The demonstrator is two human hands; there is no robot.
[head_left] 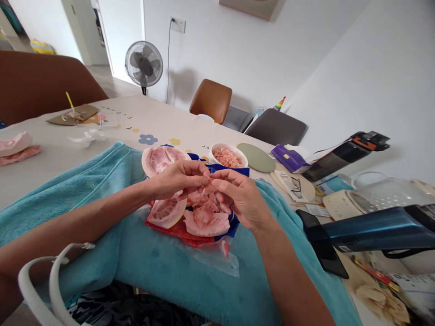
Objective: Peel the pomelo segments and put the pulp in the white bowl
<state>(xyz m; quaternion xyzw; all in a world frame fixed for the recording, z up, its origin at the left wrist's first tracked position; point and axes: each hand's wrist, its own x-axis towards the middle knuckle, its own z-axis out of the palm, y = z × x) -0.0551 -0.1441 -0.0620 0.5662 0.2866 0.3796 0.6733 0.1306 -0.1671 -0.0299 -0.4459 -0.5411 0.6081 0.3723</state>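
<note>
My left hand (185, 179) and my right hand (238, 194) meet fingertip to fingertip over a heap of pomelo peel and membrane. Both are closed in a pinch on a small pink piece of pomelo (210, 177), mostly hidden by the fingers. Below them, a curved pomelo rind (208, 224) and a rind with membrane (167, 213) lie on a red and blue plastic bag (190, 237). Behind my left hand sits a larger hollowed rind (163, 159). Just beyond my hands, a white bowl (245, 159) holds pink pomelo flesh (227, 157).
A teal towel (149, 258) lies under the bag. On the right are a blue bottle (377, 228), a dark phone (321, 244), a black bottle (340, 156), glasses (296, 186) and a purple pack (290, 158). More pomelo peel (16, 147) and crumpled tissue (89, 136) lie left.
</note>
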